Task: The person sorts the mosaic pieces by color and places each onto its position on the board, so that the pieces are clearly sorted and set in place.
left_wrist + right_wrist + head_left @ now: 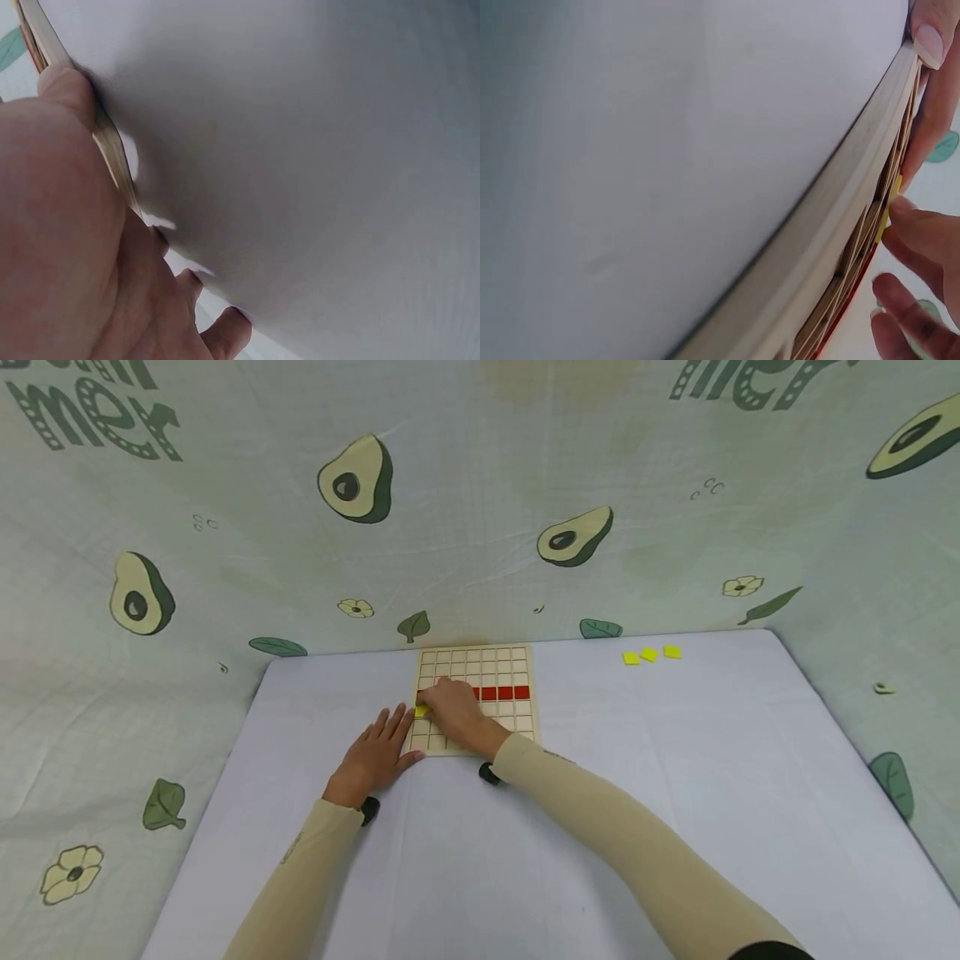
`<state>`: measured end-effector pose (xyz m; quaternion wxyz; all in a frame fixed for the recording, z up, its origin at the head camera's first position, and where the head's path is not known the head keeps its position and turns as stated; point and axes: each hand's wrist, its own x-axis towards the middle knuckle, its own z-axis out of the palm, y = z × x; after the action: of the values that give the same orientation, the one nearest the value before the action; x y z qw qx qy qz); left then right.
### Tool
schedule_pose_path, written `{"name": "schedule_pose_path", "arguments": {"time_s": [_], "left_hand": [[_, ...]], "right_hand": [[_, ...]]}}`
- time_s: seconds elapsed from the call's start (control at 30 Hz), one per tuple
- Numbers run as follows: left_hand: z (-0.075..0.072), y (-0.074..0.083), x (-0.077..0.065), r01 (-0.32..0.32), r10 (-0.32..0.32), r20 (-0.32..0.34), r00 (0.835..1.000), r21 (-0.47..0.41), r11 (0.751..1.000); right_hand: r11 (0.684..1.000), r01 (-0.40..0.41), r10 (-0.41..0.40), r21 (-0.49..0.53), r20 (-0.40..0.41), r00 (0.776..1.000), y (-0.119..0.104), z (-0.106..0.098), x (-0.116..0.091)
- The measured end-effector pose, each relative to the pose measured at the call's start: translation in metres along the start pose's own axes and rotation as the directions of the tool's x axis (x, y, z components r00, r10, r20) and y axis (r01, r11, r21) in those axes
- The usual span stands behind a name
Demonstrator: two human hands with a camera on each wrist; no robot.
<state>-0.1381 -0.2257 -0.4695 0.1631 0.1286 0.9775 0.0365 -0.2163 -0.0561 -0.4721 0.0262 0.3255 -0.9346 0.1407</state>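
Note:
A pale wooden grid board [534, 720] lies at the far side of the table, with a row of red tiles [506, 693] across its middle. My right hand [459, 710] reaches over the board's left part and covers some of that row. Between its thumb and forefinger it pinches a yellow square tile [422, 712] at the board's left edge, also seen as a thin yellow strip [885, 214] in the right wrist view. My left hand [378, 752] rests with straight fingers beside the board's left edge, its thumb [69, 88] against the near corner.
Three loose yellow tiles [649, 654] lie at the back right of the white-covered table [675, 752]. A cloth backdrop [465, 560] printed with avocados and leaves rises right behind the table's far edge and along the sides.

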Motion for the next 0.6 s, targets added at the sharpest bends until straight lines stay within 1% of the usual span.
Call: {"name": "schedule_pose_path", "arguments": {"time_s": [0.13, 0.27, 0.33, 0.43, 0.53, 0.6], "left_hand": [[0.002, 0.0, 0.001, 0.015, -0.015, 0.011, 1.0, 0.014, 1.0], [0.005, -0.001, 0.002, 0.011, -0.011, 0.003, 1.0, 0.015, 1.0], [0.009, -0.003, 0.004, 0.006, -0.006, -0.006, 1.0, 0.01, 1.0], [0.014, -0.007, 0.007, 0.001, -0.001, -0.023, 1.0, 0.011, 1.0], [0.019, -0.01, 0.009, 0.0, 0.0, -0.043, 0.999, 0.013, 1.0], [0.02, -0.011, 0.01, 0.0, 0.001, -0.059, 0.998, 0.016, 1.0]], "right_hand": [[0.999, 0.049, -0.049, -0.017, 0.001, 0.999, 0.003, -0.004, -0.008], [0.996, 0.088, -0.088, -0.012, -0.031, 0.996, 0.008, -0.009, -0.018], [0.996, 0.087, -0.087, 0.002, -0.043, 0.995, 0.012, -0.013, -0.025], [0.997, 0.067, -0.065, 0.039, -0.058, 0.996, 0.023, -0.021, -0.038], [0.997, 0.049, -0.045, 0.053, -0.087, 0.995, 0.04, -0.031, -0.052], [0.999, 0.041, -0.037, 0.035, -0.123, 0.992, 0.056, -0.036, -0.061]]}}
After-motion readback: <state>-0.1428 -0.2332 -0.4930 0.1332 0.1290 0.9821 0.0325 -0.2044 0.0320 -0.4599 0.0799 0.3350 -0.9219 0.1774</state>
